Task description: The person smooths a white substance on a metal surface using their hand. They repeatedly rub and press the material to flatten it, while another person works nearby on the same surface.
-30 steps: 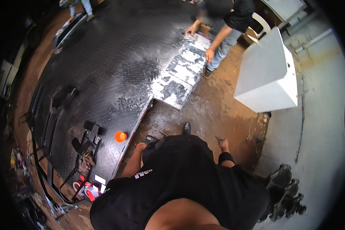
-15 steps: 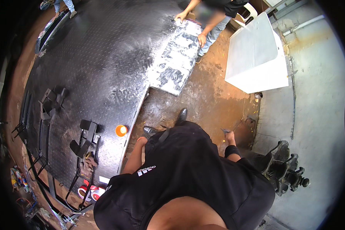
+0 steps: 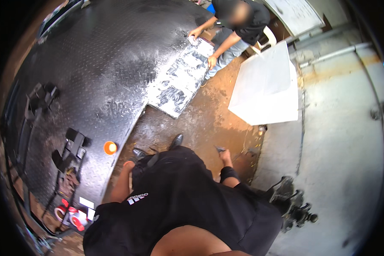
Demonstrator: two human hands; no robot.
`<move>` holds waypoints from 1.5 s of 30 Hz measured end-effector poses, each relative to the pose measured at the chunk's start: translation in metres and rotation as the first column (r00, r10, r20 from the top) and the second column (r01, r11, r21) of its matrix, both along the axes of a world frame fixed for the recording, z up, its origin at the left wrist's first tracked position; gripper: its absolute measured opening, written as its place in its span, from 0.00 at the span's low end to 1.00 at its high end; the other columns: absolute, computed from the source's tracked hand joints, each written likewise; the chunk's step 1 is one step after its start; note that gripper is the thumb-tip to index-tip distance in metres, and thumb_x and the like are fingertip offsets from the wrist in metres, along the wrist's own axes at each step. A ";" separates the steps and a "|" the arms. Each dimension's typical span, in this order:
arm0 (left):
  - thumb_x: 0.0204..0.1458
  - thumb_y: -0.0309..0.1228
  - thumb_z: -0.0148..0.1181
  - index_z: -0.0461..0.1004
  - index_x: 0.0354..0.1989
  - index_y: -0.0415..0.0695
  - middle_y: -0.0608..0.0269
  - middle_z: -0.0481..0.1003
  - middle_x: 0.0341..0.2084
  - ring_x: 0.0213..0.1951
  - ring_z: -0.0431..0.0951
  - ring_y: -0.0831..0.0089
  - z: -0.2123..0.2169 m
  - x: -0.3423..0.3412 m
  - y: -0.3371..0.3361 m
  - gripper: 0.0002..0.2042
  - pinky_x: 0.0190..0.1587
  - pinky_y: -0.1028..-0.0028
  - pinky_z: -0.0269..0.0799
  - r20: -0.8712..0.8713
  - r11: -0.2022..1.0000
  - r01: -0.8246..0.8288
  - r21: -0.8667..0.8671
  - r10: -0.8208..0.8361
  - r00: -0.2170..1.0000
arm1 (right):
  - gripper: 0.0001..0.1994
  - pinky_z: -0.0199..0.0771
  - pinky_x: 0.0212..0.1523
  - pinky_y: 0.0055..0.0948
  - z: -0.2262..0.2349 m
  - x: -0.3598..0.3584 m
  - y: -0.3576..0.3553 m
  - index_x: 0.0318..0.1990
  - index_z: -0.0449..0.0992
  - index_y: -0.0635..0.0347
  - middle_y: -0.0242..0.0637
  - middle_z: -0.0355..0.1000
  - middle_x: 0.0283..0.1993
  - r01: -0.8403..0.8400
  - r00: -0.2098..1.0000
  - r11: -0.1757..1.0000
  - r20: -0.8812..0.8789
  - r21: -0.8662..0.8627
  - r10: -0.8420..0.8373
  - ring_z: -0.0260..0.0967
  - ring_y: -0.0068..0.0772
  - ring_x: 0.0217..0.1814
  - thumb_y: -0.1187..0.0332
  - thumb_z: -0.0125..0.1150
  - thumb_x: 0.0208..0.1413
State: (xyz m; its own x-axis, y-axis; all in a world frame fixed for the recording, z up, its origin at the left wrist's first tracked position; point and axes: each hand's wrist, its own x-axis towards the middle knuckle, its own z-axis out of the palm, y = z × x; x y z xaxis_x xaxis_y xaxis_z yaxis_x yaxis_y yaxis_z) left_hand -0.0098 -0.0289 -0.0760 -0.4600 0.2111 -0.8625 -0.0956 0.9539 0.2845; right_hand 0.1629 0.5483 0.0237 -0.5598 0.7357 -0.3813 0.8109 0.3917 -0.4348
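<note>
My right hand (image 3: 226, 156) hangs over the floor on the right side of my body. It is closed on a small grey tool with a flat, pointed, blade-like end (image 3: 219, 149). My left hand (image 3: 129, 166) hangs by my left thigh next to the plate's edge, its fingers mostly hidden. Nearest to it on the black checkered metal plate (image 3: 85, 81) stands an orange cup (image 3: 110, 147) with something pale inside. Farther ahead, a long panel smeared with white (image 3: 179, 81) lies at the plate's edge. A co-worker's two hands (image 3: 211, 62) rest on its far end.
Black metal brackets (image 3: 70, 149), gloves (image 3: 68, 183) and red-and-white tape rolls (image 3: 78, 219) lie at left. A white box-shaped cabinet (image 3: 264, 85) stands on the wet brown floor at right, near a grey wall (image 3: 328, 141). A dark ornate metal piece (image 3: 288, 200) is behind my right arm.
My view has turned, so the plate, cup and panel sit farther left and lower. My right hand keeps its grip on the grey tool. The co-worker's hands stay on the panel.
</note>
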 end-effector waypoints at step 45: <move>0.50 0.33 0.55 0.79 0.45 0.39 0.43 0.78 0.44 0.45 0.81 0.53 -0.063 0.040 -0.029 0.16 0.44 0.57 0.75 -0.105 0.975 -0.052 0.217 0.076 0.992 | 0.17 0.73 0.50 0.46 0.023 -0.062 -0.005 0.45 0.71 0.80 0.67 0.75 0.45 -0.023 1.000 0.991 -0.001 0.132 0.023 0.74 0.63 0.51 0.75 0.59 0.48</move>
